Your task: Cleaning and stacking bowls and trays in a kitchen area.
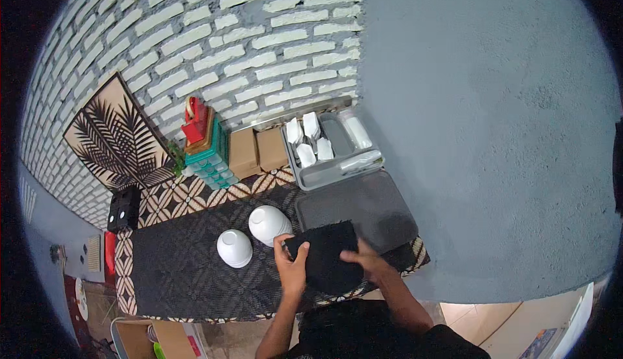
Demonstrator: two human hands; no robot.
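Note:
A folded black cloth (326, 256) is held between my two hands over the front right part of the table. My left hand (292, 264) grips its left edge, thumb on top. At the right edge, my right hand (367, 260) has its thumb on the cloth; it is slightly blurred, and its other fingers are hidden. Two upside-down stacks of white bowls, a larger stack (270, 225) and a smaller stack (234, 248), stand left of the cloth. Partly behind the cloth lies a dark grey tray (360, 208).
A grey compartment organizer (311, 183) holds white packets and wrapped items at the back. Cardboard boxes (244, 152), a teal drawer unit (209, 164) and a black box (124, 208) line the table's rear. A grey wall (486, 140) rises on the right.

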